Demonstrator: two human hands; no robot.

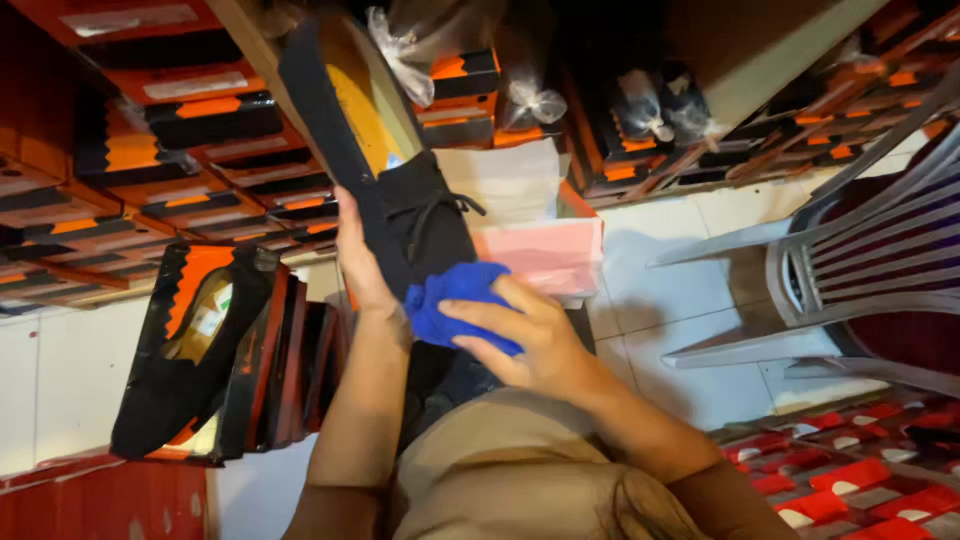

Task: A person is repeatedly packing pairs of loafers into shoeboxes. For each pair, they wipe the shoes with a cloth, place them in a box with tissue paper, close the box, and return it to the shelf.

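I hold a black shoe up in front of me with my left hand. My left fingers are wrapped around its side, just under the laces, and the yellow inside of the shoe points up and away from me. My right hand is closed around a blue cloth, and my fingers press the cloth against the shoe right next to my left hand. I think I am in the middle of wiping: the cloth is on the lace part now, and the long top part above my fingers has no cloth on it yet. I cannot tell how clean the shoe is, since it is all dark. Down and to the left of my left hand an open orange and black box stands on its side with another black shoe in it. Just past my fingers is a flat pink box, and I cannot see what is in it. Further up are stacks of shut orange and black boxes and small clear bags tied shut. A grey plastic chair stands well off to the right of my right hand.
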